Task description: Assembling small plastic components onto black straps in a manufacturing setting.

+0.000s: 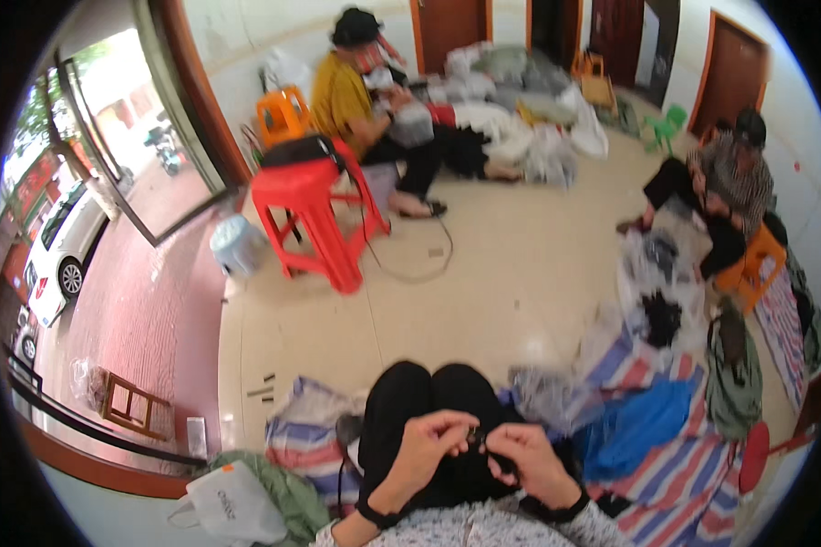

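Speckled shirt cloth [469, 527] is nearest, at the bottom. Black pants [428, 397] cover two knees just past it. Over the lap, the person's left hand [434, 447] pinches a small dark thing [474, 439] between thumb and finger. The right hand [532, 458] has its fingertips close by on the other side, but it is too dark there to tell if they pinch it too. To the right, a blue bag [638, 421] lies on striped cloth [679, 488]. Farther off is a red stool [314, 202].
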Motion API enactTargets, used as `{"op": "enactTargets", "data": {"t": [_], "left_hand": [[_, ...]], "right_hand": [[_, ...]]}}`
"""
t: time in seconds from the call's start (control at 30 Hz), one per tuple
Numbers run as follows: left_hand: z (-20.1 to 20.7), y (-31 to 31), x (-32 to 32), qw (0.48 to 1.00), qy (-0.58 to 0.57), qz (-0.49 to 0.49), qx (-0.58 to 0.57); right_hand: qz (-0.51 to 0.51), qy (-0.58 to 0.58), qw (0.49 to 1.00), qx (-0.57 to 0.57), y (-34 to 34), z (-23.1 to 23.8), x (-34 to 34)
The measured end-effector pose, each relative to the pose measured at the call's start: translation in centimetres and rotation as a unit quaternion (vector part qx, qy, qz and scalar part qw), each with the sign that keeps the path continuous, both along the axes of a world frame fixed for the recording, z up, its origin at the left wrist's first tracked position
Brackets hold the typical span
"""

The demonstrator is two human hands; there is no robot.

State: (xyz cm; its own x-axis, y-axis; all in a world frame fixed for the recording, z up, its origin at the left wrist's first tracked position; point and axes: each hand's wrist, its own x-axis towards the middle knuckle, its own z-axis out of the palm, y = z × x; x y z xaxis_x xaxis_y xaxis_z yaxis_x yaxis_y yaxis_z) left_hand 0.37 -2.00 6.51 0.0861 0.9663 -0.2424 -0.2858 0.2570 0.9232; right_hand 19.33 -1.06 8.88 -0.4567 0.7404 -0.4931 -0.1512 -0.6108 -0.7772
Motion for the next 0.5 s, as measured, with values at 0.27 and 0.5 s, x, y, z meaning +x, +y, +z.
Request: {"op": "enactTargets", "data": {"t": [0.27,0.5], "left_hand": [[0.2,-0.9,-0.7,0.998,-0.043,-0.018,-0.047],[2.8,-1.1,0.6,0.997,0.009,-0.059,-0.041]], "right_hand": [[0.025,0.065,0.998,-0.001,-0.5,-1.9,-0.2],[-0.024,0.046,0.997,0.062,-1.3,0.3,0.5]]}}
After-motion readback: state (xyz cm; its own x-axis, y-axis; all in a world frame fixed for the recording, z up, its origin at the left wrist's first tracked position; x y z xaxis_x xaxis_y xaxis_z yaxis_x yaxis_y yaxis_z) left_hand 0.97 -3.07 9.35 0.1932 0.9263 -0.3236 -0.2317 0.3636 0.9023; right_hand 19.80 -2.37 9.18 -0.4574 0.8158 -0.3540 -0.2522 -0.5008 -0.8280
